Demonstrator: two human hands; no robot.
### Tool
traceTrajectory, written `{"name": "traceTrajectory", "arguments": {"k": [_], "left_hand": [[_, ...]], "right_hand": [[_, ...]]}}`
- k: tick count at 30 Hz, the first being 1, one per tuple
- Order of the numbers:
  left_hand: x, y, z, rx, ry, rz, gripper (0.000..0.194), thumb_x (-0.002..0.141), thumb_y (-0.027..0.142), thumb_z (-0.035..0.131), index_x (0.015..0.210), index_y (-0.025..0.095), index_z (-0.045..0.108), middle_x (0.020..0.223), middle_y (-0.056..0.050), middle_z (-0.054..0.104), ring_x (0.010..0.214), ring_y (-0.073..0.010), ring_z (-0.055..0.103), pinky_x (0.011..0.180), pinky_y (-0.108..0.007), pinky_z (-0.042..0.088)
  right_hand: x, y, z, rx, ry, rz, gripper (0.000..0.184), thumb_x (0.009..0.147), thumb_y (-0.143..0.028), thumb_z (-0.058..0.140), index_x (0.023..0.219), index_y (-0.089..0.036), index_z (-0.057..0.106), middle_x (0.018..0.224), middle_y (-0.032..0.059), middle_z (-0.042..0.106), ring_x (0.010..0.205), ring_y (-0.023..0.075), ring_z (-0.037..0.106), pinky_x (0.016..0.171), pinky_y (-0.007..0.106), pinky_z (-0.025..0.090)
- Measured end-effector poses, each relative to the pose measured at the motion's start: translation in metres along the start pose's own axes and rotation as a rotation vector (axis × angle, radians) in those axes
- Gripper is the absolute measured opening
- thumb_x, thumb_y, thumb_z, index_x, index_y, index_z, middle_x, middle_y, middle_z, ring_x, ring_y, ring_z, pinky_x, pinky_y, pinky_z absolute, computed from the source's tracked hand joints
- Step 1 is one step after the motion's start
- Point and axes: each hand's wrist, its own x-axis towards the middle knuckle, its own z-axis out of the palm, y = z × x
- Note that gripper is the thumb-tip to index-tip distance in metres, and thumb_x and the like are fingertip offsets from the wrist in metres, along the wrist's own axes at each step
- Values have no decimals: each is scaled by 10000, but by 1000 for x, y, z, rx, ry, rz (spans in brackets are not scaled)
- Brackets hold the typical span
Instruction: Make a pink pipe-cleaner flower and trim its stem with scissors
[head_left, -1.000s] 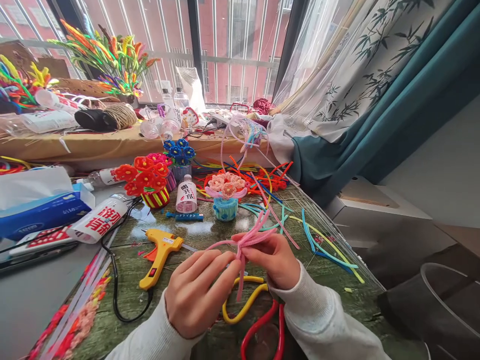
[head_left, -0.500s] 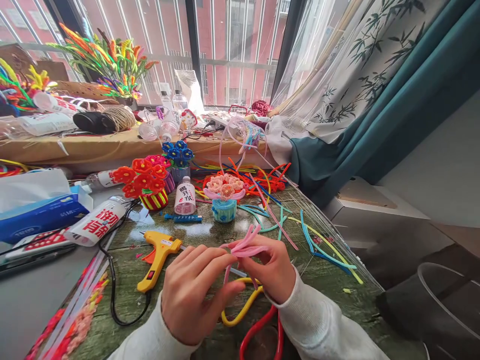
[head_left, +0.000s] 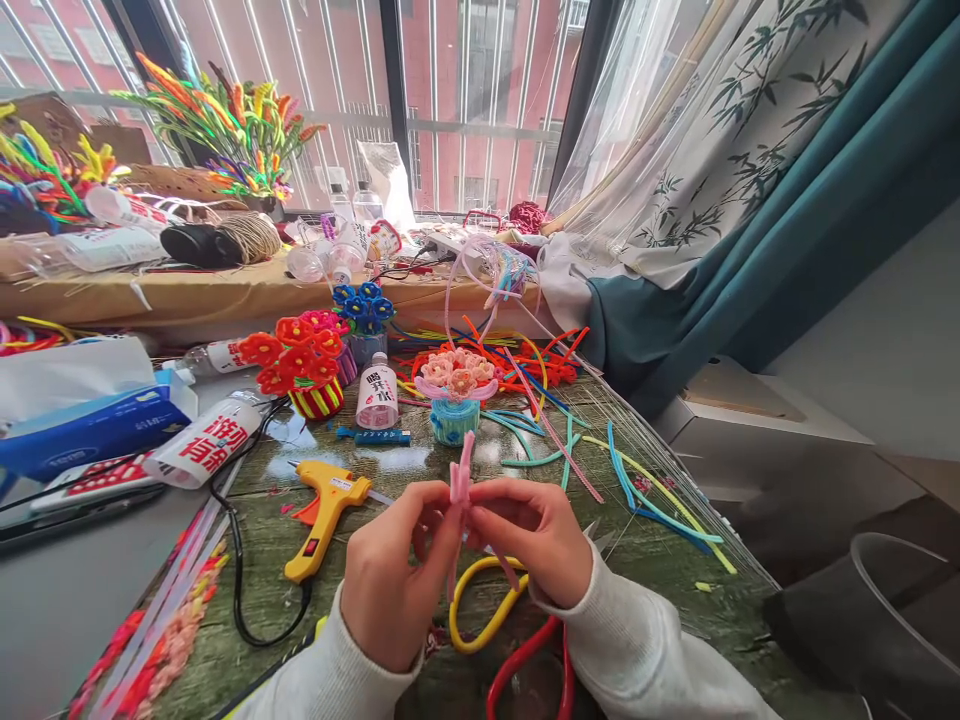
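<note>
Pink pipe cleaners point(head_left: 461, 480), bent into upright loops, stand between my two hands, with loose ends hanging below. My left hand point(head_left: 401, 570) pinches them from the left, thumb against fingers. From the right, my right hand point(head_left: 532, 535) grips the same pink bundle near its base. My fingers hide where the strands meet. Under my hands lie scissors with a yellow handle loop point(head_left: 487, 640) and a red handle loop point(head_left: 517, 665); the blades are mostly covered by my right hand. Just beyond stands a turquoise pot point(head_left: 455, 424) with pink pipe-cleaner flowers point(head_left: 457, 372).
A yellow glue gun point(head_left: 326, 510) with a black cord lies left of my hands. Behind it stand a red-flowered pot point(head_left: 319, 400) and a small bottle point(head_left: 377, 392). Loose pipe cleaners point(head_left: 660, 500) lie to the right. A clear-rimmed bin point(head_left: 862, 610) stands at the lower right.
My left hand has turned from lying over the bundle to pinching it from the side. The pink loops now point upright instead of leaning right. The view has shifted slightly.
</note>
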Motion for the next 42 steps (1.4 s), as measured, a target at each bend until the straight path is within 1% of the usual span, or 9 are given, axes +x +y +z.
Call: {"name": "traceTrajectory", "arguments": {"k": [3, 6, 11, 15, 22, 29, 32, 35, 42], "left_hand": [[2, 1, 0, 85, 14, 117, 107, 892, 163, 494, 891, 172, 600, 682, -3, 694, 544, -108, 647, 507, -180, 496], [0, 0, 3, 134, -2, 210, 156, 918, 141, 435, 917, 169, 588, 749, -33, 707, 641, -130, 681, 567, -197, 510], [-4, 0, 9, 175, 20, 211, 164, 947, 161, 406, 896, 159, 561, 673, -17, 680, 571, -116, 661, 510, -186, 468], [-4, 2, 9, 175, 15, 218, 166, 953, 172, 411, 903, 154, 567, 674, -12, 682, 569, -116, 664, 511, -188, 466], [-2, 0, 6, 184, 43, 236, 176, 951, 163, 399, 903, 158, 569, 684, -13, 678, 582, -125, 662, 535, -206, 482], [-6, 0, 7, 127, -13, 173, 154, 932, 162, 439, 925, 156, 593, 721, -29, 705, 612, -134, 677, 559, -214, 508], [-8, -1, 8, 86, -23, 127, 152, 925, 166, 451, 935, 157, 603, 725, -31, 716, 637, -134, 690, 535, -196, 504], [-8, -1, 7, 84, -31, 149, 147, 922, 165, 457, 917, 153, 603, 725, -34, 716, 637, -135, 691, 504, -189, 491], [-4, -1, 7, 125, 0, 227, 151, 936, 156, 424, 913, 158, 574, 730, -34, 705, 624, -133, 685, 573, -211, 517]], "right_hand": [[-1, -3, 1, -232, 61, -137, 257, 740, -383, 750, 872, -163, 736, 770, 64, 726, 752, 214, 692, 721, 322, 567], [-3, -5, 2, -428, 167, -246, 211, 752, -374, 741, 815, -174, 715, 751, 60, 723, 733, 212, 682, 679, 299, 551], [-5, -2, 4, -474, 275, -316, 154, 821, -346, 675, 840, -194, 651, 724, 28, 710, 635, 165, 668, 617, 258, 540], [-6, -2, 3, -524, 242, -391, 115, 862, -307, 628, 851, -195, 648, 755, 28, 676, 629, 149, 636, 609, 258, 522], [-8, -7, 3, -523, 137, -489, 45, 831, -230, 667, 862, -203, 649, 806, 19, 655, 623, 129, 590, 598, 252, 496], [-8, -7, 1, -606, 203, -565, 69, 866, -223, 624, 807, -198, 650, 768, 40, 686, 619, 145, 607, 580, 261, 493], [-8, -8, 1, -641, 241, -583, 76, 859, -201, 615, 787, -203, 637, 730, 28, 670, 587, 137, 582, 566, 261, 481], [-9, -8, 0, -605, 217, -569, 20, 839, -193, 637, 832, -211, 634, 785, 19, 678, 595, 125, 577, 585, 256, 485], [-8, -5, 1, -503, 210, -407, 162, 797, -258, 698, 932, -232, 612, 754, -29, 660, 542, 100, 547, 548, 222, 467]]}}
